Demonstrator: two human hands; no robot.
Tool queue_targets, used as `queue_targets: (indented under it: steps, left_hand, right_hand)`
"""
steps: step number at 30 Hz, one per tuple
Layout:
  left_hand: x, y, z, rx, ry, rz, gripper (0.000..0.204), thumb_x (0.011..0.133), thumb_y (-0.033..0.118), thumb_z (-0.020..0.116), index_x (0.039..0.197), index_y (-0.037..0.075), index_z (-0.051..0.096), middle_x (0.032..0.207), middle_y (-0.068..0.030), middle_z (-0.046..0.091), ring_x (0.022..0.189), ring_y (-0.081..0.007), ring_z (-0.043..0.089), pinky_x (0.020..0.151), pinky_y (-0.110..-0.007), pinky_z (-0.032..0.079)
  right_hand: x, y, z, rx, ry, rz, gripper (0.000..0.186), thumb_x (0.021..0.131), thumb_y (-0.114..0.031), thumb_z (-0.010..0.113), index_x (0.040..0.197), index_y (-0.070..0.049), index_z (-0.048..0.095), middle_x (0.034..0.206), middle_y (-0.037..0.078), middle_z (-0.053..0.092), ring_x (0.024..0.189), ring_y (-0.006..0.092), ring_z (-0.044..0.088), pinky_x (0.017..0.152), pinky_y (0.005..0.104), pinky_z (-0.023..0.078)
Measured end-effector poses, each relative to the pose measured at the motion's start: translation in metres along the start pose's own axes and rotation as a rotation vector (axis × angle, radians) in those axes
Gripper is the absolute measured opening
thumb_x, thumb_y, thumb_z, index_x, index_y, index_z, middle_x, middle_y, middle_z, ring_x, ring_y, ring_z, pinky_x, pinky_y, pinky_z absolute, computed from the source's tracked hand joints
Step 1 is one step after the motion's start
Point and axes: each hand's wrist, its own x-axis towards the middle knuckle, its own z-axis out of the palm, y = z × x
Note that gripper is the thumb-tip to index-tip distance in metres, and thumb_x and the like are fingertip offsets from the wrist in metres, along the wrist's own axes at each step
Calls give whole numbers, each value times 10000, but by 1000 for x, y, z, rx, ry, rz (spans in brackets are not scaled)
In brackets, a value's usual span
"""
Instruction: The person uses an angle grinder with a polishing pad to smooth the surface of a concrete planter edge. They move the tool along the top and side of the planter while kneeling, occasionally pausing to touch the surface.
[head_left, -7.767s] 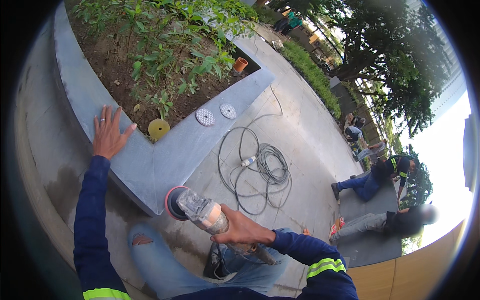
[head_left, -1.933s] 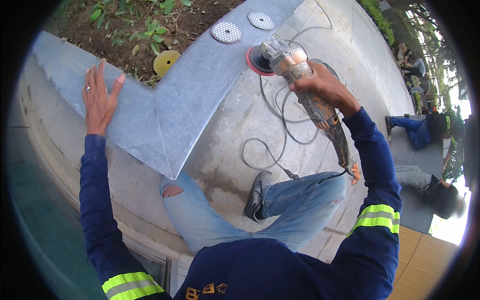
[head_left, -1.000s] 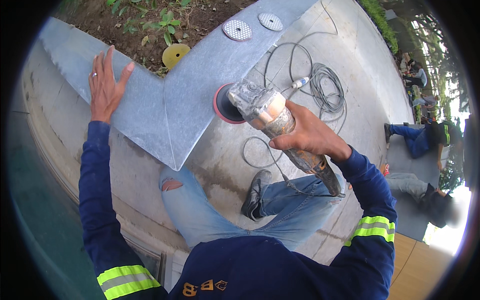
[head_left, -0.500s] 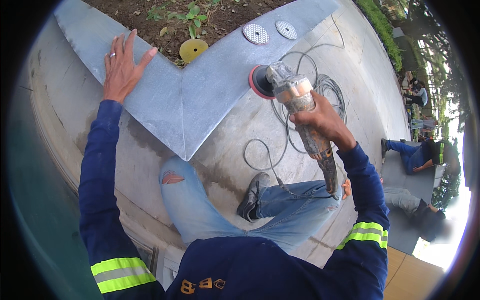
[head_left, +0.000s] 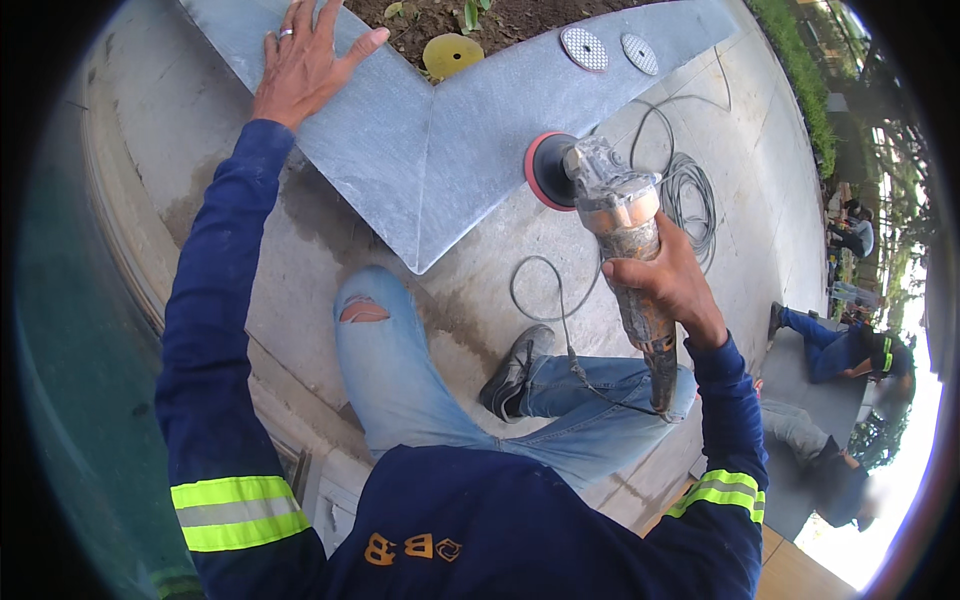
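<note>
My left hand (head_left: 310,65) lies flat on the left arm of a grey, V-shaped stone slab (head_left: 400,170), fingers spread. In my right hand (head_left: 670,275) is a worn orange angle grinder (head_left: 635,240), gripped round its body. A black backing pad with a red rim (head_left: 550,170) sits on the grinder's head, close to the slab's right edge; whether it touches cannot be told. Two round polishing pads with white dotted faces, one (head_left: 584,48) beside the other (head_left: 639,54), rest on the slab's right arm. A yellow disc (head_left: 452,56) with a centre hole lies at the slab's inner corner.
Grey cable (head_left: 690,200) lies coiled on the concrete (head_left: 770,180) right of the slab, running to the grinder's tail. Soil with small plants (head_left: 472,14) fills the bed behind. My bent legs in jeans (head_left: 400,370) are below. Other people (head_left: 825,345) are at the far right.
The view has shifted, so the slab and pads appear higher and further right. My right hand and the grinder sit slightly lower, nearer to me. The left hand stays flat on the slab.
</note>
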Motion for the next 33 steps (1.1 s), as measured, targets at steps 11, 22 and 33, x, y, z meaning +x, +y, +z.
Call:
queue_targets:
  steps: [11, 22, 33]
  left_hand:
    - [1, -4, -2, -5, 23, 8, 921, 1024, 658, 590, 1650, 20, 364, 1643, -344, 386, 1558, -513, 343, 1250, -658, 295]
    - [-1, -2, 4, -17, 70, 22, 898, 1028, 661, 579, 1628, 15, 407, 1625, -335, 411, 1538, -515, 371, 1228, -681, 313]
    - [9, -30, 29, -86, 82, 70, 938, 1018, 819, 436, 1694, 173, 350, 1712, -265, 323, 1632, -450, 221, 1274, -706, 197]
  right_hand:
    - [-37, -12, 69, -141, -196, -142, 815, 725, -282, 852, 1375, 98, 542, 1088, 263, 744, 993, 355, 762, 894, 416, 585]
    - [-26, -15, 42, -21, -33, -39, 811, 751, -258, 841, 1426, 79, 543, 1197, 196, 721, 1037, 273, 722, 931, 391, 576]
    - [-19, -12, 48, -85, -111, -93, 917, 706, -328, 877, 1455, 85, 545, 1214, 213, 730, 1080, 298, 718, 972, 381, 556]
